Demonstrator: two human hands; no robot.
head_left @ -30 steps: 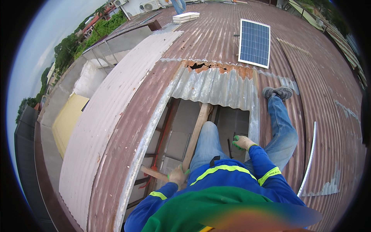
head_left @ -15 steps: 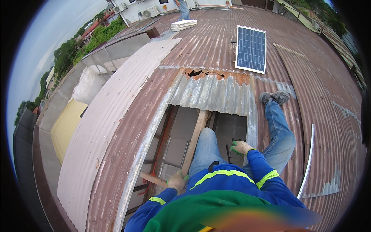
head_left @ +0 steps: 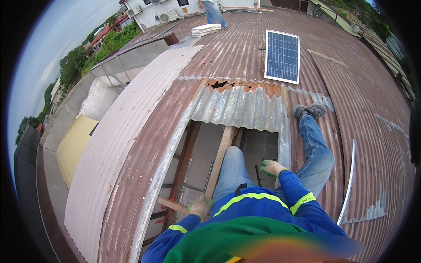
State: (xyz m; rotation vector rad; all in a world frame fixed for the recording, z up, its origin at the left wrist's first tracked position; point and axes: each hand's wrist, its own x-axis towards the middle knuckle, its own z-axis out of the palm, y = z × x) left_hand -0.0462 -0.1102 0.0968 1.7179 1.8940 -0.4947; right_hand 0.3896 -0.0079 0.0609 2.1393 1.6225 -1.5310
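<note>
My left hand (head_left: 200, 207), in a pale work glove with green fingertips, is closed on a wooden beam (head_left: 220, 160) near where a short wooden crosspiece (head_left: 173, 204) meets it. Wearing a matching glove, my right hand (head_left: 273, 168) is over the right side of the roof opening (head_left: 258, 144). Its fingers are curled, and what they hold, if anything, cannot be made out. Dark thin rods (head_left: 258, 174) show just below its fingertips. One of my legs goes down into the opening beside the beam; the other is bent over the roof on the right.
A loose-edged corrugated sheet (head_left: 239, 105) with a rusted, torn top borders the opening. Beyond it lies a solar panel (head_left: 282, 57). A pale curved strip (head_left: 349, 184) lies on the right. Farther off, a person (head_left: 214, 12) stands by a white stack (head_left: 205, 30). Red cable (head_left: 176, 184) runs inside the opening.
The far person's legs have shifted to the right and spread into a stride. My view has moved slightly; both my hands stay in the same places.
</note>
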